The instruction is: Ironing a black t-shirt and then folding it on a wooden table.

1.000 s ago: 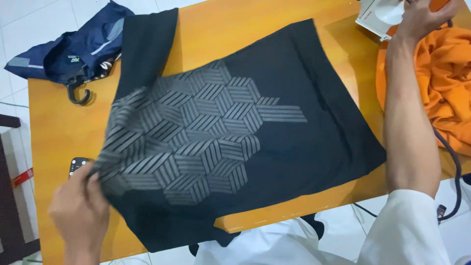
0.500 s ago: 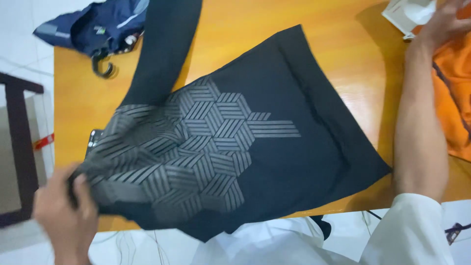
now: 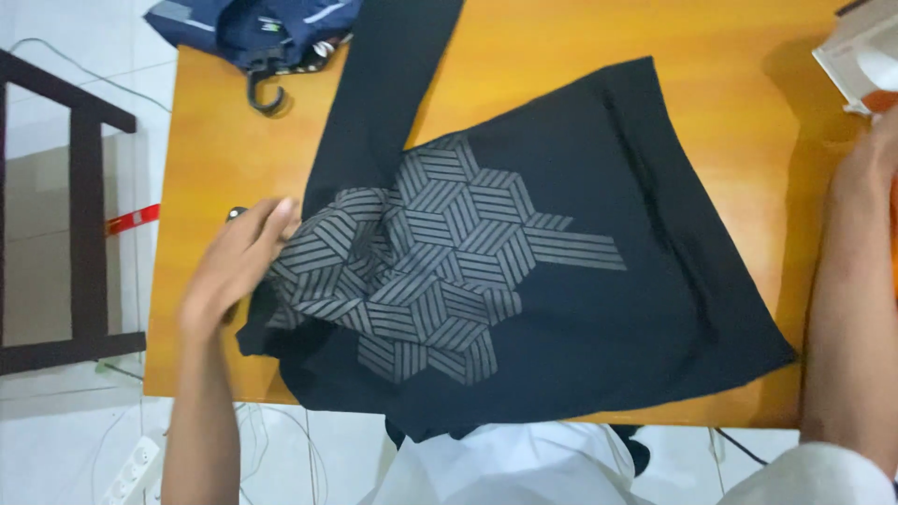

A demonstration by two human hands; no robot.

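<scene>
Left hand [image 3: 238, 266] is lying flat with the fingers spread, pressing on the bunched shoulder end of the black shirt [image 3: 561, 309] near the left edge of the table [image 3: 215, 159]. It's not pinching anything, just palm and fingers resting on the cloth. Right hand [image 3: 875, 159] is up at the far right corner, and only the wrist and the back of it show at the frame edge, so can't tell if it's closed on anything. It's right beside a white appliance [image 3: 865, 51] with an orange bit next to it.

The shirt covers most of the table, grey geometric print [image 3: 440, 262] facing up, one sleeve running off toward the far edge and the hem hanging a little over the near edge. The print area is rumpled where the left hand sits, and the rest lies pretty flat.

Looks like thin, soft knit to me: light, floppy, wrinkles if you push it sideways, and probably slides easily on that glossy orange top. Best place to grab would be the seams, at the shoulders or the hem corners, not the middle.

Also around: a navy garment [image 3: 248, 23] on a black hanger hook [image 3: 265, 96] at the far left corner, and a power strip [image 3: 131, 468] on the white floor.
</scene>
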